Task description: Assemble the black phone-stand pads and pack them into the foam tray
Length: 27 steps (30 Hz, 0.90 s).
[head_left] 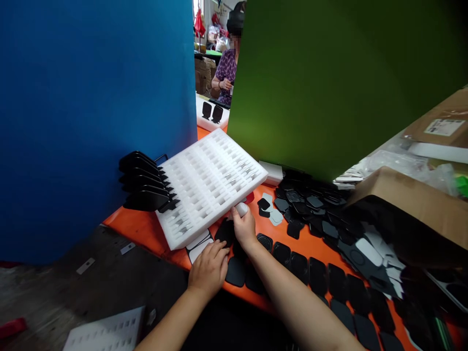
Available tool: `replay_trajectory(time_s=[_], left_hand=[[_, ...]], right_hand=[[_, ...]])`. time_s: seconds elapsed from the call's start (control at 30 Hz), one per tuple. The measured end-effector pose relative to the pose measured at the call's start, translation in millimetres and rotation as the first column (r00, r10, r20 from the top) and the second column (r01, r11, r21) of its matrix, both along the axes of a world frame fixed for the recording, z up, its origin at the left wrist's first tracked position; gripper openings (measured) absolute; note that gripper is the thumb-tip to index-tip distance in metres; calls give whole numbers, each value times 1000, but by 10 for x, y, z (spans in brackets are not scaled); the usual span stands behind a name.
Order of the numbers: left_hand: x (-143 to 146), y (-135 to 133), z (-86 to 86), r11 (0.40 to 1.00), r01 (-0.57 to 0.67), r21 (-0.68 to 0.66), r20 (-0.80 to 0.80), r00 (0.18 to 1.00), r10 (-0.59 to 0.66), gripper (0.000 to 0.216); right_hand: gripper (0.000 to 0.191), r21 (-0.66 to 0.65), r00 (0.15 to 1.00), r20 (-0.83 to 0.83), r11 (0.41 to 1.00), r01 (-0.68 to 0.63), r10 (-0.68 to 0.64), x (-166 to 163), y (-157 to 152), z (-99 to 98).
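My left hand (209, 268) is bent over the near edge of a dark rounded plate (224, 231), fingers close together and holding it against the orange table. Just right of it, my right hand (244, 227) is closed around a white, round-ended object (242, 209); its lower part is hidden in the fist. Beyond both hands lies a tilted white foam tray (204, 175) with rows of slots. Several black plates with small clip-like feet (144, 183) stand in its left end. White rounded sheets (200, 247) lie under the tray's near edge.
Rows of black rounded plates (317, 277) cover the orange table (261, 225) at right, with a heap of dark pieces (310, 202) behind. Blue (98, 97) and green (310, 83) panels rise beyond. A cardboard box (413, 204) stands right. Another person (226, 73) sits behind the gap.
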<state>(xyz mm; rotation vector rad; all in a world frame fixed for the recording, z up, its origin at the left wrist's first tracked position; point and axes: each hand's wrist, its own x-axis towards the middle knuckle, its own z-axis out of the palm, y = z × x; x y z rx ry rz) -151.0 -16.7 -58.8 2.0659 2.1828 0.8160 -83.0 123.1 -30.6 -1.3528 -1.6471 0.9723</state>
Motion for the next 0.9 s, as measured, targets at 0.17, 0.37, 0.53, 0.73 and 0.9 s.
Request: replay_trajectory(time_s=[0.17,0.37,0.53,0.73,0.9], left_hand=[[5,-3,-5,1000,-11,-3,-8,1000,11,22],[0,-7,8,1000,7,-5,-15,1000,-7,22],[1,-23,29,1000,15,10,-5,1000,-15,24],[-8,-22,102,1000,13,-13,48,999,-12,25],[-67,-37,167,998,61,4,84,995,-61,26]], right_hand=[[33,14,998,-54,999,30,-29,30,17,1],[36,-301,865,-477,954,8,-158,137,59,49],[17,-567,548,-737,803,-184,-395,460,27,250],[9,-688,458,-716,643,-337,-527,1092,-38,385],[9,-702,418,-707,639,-314,-571,1715,-163,449]])
